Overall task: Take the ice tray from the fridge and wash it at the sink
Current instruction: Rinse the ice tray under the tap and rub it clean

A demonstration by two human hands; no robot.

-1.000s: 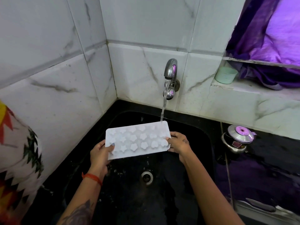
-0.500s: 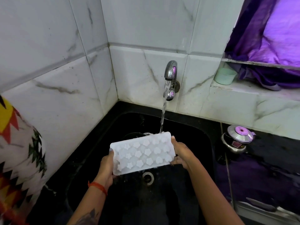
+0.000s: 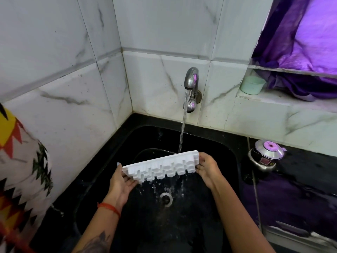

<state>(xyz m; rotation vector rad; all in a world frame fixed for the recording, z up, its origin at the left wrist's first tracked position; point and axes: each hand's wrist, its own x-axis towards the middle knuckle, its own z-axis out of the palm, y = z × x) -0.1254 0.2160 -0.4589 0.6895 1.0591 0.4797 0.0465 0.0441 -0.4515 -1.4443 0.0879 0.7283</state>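
ice tray [image 3: 162, 166]: white, tipped on edge, moulded cell undersides facing camera, dripping | position: over black sink [image 3: 228, 152], under tap [image 3: 190, 79] stream | left hand [image 3: 121, 181]: grips left end | right hand [image 3: 207, 168]: grips right end

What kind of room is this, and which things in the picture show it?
Most likely a home kitchen's washing corner: a black sink basin under a running metal wall tap, white marble-look wall tiles, and a steel lidded pot on the dark counter.
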